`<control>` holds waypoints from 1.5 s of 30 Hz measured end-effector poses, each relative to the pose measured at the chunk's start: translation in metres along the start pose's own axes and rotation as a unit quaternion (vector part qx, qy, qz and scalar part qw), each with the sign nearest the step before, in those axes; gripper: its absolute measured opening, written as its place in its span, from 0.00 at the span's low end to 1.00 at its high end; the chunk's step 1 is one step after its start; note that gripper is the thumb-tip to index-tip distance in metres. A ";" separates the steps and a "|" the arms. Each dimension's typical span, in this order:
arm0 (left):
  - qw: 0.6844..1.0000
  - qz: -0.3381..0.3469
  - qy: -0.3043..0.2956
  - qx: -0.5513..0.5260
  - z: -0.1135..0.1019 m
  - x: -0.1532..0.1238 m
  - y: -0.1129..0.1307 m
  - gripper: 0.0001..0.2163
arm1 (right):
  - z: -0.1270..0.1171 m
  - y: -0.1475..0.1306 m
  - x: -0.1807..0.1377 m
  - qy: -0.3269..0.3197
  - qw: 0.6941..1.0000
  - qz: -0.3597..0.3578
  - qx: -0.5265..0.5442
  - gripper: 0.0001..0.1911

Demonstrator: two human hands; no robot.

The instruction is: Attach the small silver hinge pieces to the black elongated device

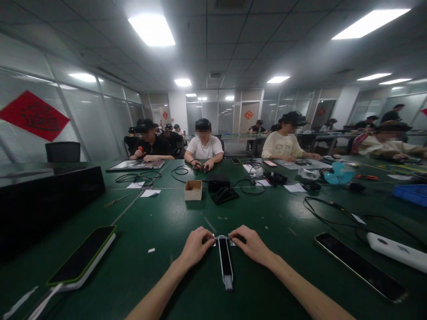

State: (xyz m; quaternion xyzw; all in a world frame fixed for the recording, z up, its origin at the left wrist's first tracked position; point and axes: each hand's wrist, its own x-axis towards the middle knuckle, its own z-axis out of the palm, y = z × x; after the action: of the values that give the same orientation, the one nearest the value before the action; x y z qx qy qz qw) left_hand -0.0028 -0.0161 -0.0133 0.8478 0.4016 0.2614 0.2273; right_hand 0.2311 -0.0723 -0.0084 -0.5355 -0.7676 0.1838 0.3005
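A narrow black device with a silver frame (pixel 226 262) lies lengthwise on the green table (pixel 167 222) in front of me. My left hand (pixel 196 246) is closed, its fingers pinching a small silvery part at the device's far left corner. My right hand (pixel 251 243) is closed on the matching part at the far right corner. Both hands rest on the table, one on each side of the device's far end.
A phone in a green case (pixel 82 259) lies at my left, a dark phone (pixel 360 266) and a white power strip (pixel 396 252) at my right. Cables, a small cardboard box (pixel 193 190) and a black stand (pixel 224 194) lie farther out. Several people sit across the table.
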 end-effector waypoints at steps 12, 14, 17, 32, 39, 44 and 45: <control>1.000 0.001 0.006 0.010 0.000 0.000 0.002 0.07 | -0.002 -0.006 0.000 0.014 1.000 0.006 -0.016 0.08; 1.000 0.003 0.004 0.008 0.000 0.000 0.001 0.06 | -0.003 -0.007 0.000 0.008 1.000 -0.011 -0.024 0.09; 1.000 0.000 0.002 0.005 -0.001 0.000 0.002 0.06 | -0.004 -0.006 0.000 -0.008 0.999 -0.035 -0.039 0.10; 1.000 -0.005 -0.009 0.011 -0.001 0.000 0.002 0.07 | -0.002 -0.005 0.000 0.003 0.999 -0.011 -0.041 0.08; 1.000 -0.008 -0.008 0.018 -0.002 0.000 0.005 0.06 | 0.000 -0.002 0.000 0.013 0.999 -0.014 -0.032 0.08; 1.000 -0.002 -0.005 0.021 0.000 0.000 0.002 0.06 | 0.002 -0.001 0.000 0.022 0.999 -0.021 -0.042 0.09; 1.000 -0.001 -0.006 0.020 0.000 0.000 0.002 0.06 | 0.002 -0.001 0.000 0.021 0.998 -0.024 -0.046 0.09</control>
State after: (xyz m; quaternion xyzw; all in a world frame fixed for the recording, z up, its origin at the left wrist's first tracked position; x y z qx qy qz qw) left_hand -0.0015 -0.0170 -0.0118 0.8533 0.4064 0.2478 0.2127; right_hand 0.2293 -0.0724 -0.0092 -0.5341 -0.7812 0.1295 0.2961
